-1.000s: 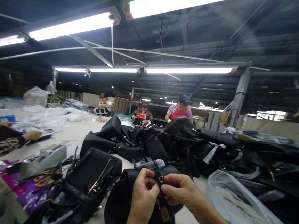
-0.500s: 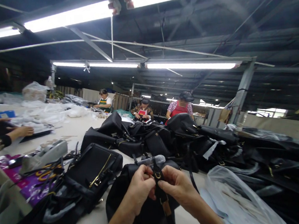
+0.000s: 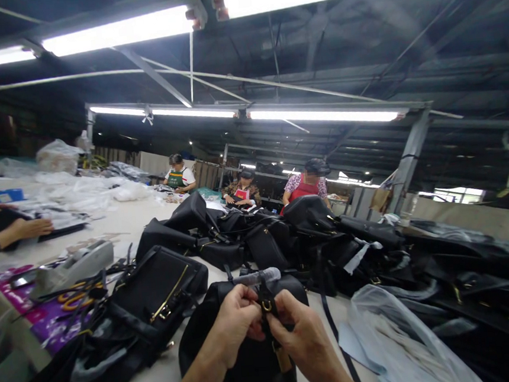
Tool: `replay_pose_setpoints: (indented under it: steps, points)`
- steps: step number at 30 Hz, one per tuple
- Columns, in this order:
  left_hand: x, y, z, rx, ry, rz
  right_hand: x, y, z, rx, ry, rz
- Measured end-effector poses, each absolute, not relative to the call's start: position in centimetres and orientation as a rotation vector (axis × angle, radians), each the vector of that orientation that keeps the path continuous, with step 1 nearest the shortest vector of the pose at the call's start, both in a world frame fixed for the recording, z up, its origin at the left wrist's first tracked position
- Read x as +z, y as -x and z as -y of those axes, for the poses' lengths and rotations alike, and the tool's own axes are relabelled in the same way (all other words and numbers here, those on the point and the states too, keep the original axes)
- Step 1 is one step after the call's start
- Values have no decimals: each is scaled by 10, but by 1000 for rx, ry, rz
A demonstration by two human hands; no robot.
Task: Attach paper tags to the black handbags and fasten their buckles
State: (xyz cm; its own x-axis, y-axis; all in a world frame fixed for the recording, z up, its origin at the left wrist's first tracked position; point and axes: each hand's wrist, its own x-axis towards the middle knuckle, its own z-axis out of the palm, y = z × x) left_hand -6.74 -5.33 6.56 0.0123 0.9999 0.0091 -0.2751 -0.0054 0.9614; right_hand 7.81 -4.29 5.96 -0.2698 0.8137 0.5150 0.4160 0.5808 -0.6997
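A black bag (image 3: 243,370) lies on the table right in front of me, with a clear-wrapped handle (image 3: 257,276) at its top. Down its middle runs a black strap (image 3: 264,290) with a gold D-shaped buckle. My left hand (image 3: 237,320) pinches the strap's left side with bent fingers. From the other side, my right hand (image 3: 297,324) grips the same strap just below the buckle, thumb and fingers closed. A small brown tag (image 3: 283,359) hangs below, partly covered by my right hand.
Another black bag with a gold zip (image 3: 160,288) lies to the left, near orange-handled scissors (image 3: 74,299) and a grey tape dispenser (image 3: 78,266). Black bags (image 3: 268,243) are heaped ahead. A clear plastic bag (image 3: 396,333) sits at right. A co-worker's hand (image 3: 28,228) is at far left.
My right hand has shifted slightly left and turned more upright against the strap, now covering more of the brown tag. Both hands keep hold. The co-worker's hand at left has moved a little left.
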Motion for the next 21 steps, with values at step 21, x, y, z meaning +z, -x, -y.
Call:
replay_pose_setpoints:
  steps: [21]
  points:
    - [44,50,68,1514,-1280,-1160,50,-75,42,1386,831,1352]
